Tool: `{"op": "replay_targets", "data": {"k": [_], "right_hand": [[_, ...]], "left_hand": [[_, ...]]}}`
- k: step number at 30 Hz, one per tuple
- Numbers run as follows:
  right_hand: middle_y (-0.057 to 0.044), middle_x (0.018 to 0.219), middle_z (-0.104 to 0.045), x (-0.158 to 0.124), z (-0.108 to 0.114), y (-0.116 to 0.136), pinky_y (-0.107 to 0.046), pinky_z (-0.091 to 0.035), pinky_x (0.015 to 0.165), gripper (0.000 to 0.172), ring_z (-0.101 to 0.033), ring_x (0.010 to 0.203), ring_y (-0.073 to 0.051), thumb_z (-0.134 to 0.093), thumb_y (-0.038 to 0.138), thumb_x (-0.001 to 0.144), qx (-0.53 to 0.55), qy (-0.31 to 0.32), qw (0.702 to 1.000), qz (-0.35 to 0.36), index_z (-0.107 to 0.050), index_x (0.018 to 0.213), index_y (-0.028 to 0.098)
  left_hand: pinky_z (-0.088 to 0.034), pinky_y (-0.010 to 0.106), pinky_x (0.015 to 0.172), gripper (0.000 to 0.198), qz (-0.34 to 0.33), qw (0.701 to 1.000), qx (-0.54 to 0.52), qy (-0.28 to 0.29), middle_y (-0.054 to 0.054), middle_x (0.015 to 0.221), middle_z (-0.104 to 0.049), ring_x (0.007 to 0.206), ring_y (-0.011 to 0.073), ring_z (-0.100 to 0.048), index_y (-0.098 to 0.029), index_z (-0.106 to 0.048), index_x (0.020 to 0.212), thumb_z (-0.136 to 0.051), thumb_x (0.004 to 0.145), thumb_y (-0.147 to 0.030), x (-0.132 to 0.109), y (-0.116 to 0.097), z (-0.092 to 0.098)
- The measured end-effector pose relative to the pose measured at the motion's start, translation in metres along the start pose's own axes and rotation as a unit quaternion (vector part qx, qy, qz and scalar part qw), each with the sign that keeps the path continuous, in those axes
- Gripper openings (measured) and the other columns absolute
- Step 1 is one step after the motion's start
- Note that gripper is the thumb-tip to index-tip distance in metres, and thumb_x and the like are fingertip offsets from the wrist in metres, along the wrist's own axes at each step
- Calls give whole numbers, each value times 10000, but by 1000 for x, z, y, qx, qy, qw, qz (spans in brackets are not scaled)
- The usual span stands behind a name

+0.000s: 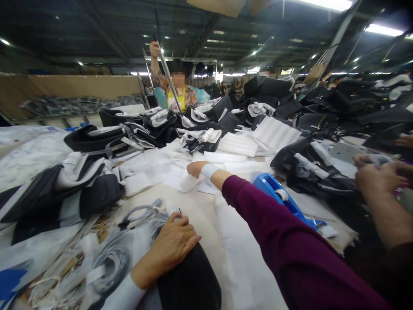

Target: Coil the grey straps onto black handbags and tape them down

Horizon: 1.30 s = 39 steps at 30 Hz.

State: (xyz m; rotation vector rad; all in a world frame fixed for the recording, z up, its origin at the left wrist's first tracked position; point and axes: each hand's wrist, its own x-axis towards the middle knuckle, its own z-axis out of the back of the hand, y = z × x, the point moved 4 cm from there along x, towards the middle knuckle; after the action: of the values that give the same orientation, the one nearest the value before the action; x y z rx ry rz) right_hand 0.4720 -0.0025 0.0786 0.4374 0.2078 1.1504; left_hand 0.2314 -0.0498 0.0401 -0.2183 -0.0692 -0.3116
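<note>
My left hand [169, 247] lies across the top of a black bag [193, 277] at the bottom middle, fingers curled over its end beside grey wrapping. My right arm, in a purple sleeve, stretches forward over the table. At its end my right hand [196, 168] has its fingers closed at the edge of a white sheet [180, 183], among other thin white sheets. Its fingertips are partly hidden. White bands circle both wrists. Left of my left hand lie a coil of grey cord [111, 262] and a tangle of pale strings [48, 288].
A blue tape dispenser [279, 196] stands under my right forearm. Black bags with white wrapping [87, 185] are heaped left, back and right. A co-worker's hands [377, 176] work at the right edge. Across the table another person [180, 97] raises a long strip.
</note>
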Motion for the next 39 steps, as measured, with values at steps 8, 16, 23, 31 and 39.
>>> {"op": "replay_targets", "data": {"k": [8, 16, 23, 31, 39], "right_hand": [[117, 931, -619, -11, 84, 55, -253, -407, 805, 265, -525, 957, -70, -467, 243, 843, 276, -144, 938, 153, -604, 964, 51], [-64, 969, -657, -189, 2, 29, -346, -494, 835, 305, -608, 917, -218, -572, 76, 710, 309, -121, 936, -116, -623, 1010, 102], [-68, 1393, -515, -235, -76, 29, -386, -458, 1009, 845, -567, 1182, -250, -566, 43, 697, 420, -52, 902, -89, -307, 1476, 244], [-43, 1388, -544, -212, -93, 45, -331, -435, 1027, 799, -582, 1151, -212, -608, 42, 686, 405, -14, 912, -60, -407, 1441, 207], [-36, 1132, -653, -200, -103, 49, -299, -481, 847, 659, -603, 910, -177, -630, 111, 748, 448, -39, 886, -116, -490, 1388, 193]], "left_hand": [[-271, 398, 923, 406, -17, 1000, -21, 4, -12, 696, -597, 763, 167, -510, -185, -536, 701, -306, 1016, -298, 1, 4, -1], [-277, 413, 911, 302, -51, 997, -61, -18, -3, 742, -621, 783, 176, -532, -189, -548, 765, -334, 976, -215, -3, 8, 13], [-283, 422, 915, 232, -47, 996, -77, -14, -3, 803, -643, 822, 193, -559, -202, -549, 812, -355, 937, -178, -1, 7, 20], [-294, 421, 889, 234, -51, 996, -75, -18, 0, 761, -624, 801, 193, -548, -196, -545, 792, -361, 926, -146, -1, 7, 19], [-299, 418, 868, 238, -61, 995, -73, -42, -6, 705, -594, 736, 174, -525, -186, -527, 757, -372, 930, -131, -1, 5, 17]]}}
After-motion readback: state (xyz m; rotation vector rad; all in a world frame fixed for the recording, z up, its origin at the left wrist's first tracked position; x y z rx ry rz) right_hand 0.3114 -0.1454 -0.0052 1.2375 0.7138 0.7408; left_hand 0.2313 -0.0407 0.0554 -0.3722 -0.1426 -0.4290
